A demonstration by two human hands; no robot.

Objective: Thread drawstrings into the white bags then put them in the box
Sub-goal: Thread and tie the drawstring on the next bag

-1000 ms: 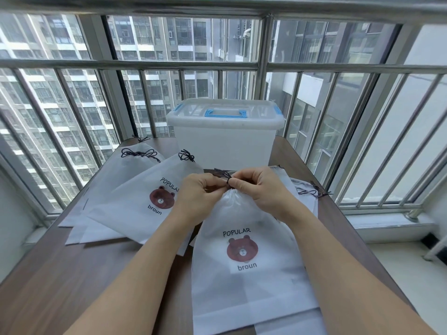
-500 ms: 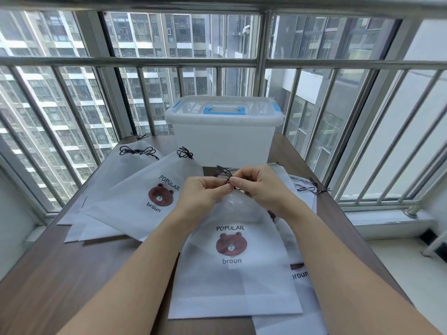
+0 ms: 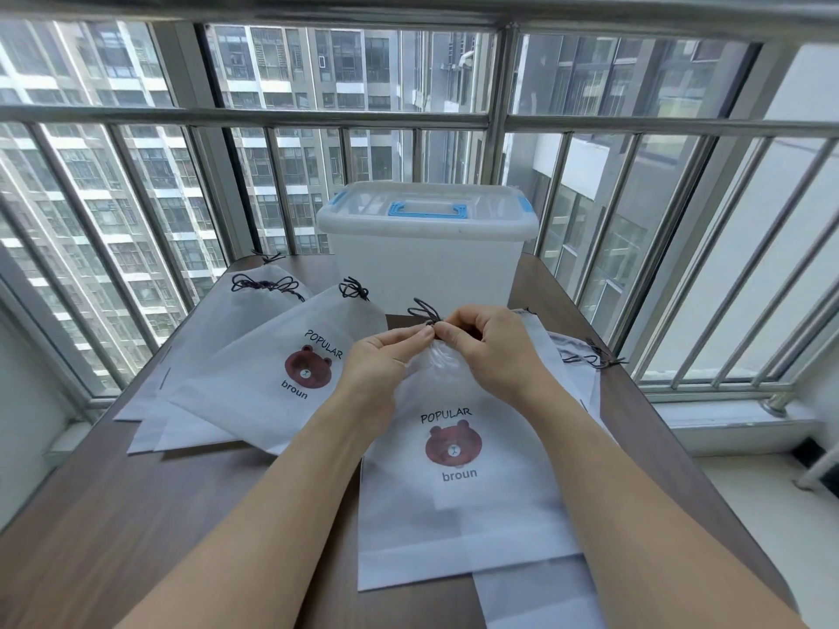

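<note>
At bag [image 3: 458, 506] mouth (gathered), both hands' grip pinching drawstring [image 3: 424, 311]: left hand [image 3: 386, 360], right hand [image 3: 488, 351].

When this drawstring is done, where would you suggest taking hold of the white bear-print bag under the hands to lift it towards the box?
Probably at its gathered neck, where the left hand and right hand already pinch the dark drawstring. The white bear-print bag lies flat on the brown table, so its body offers no edge; the bunched top stands proud. Come from above, on the near side of the lidded translucent plastic box.
</note>
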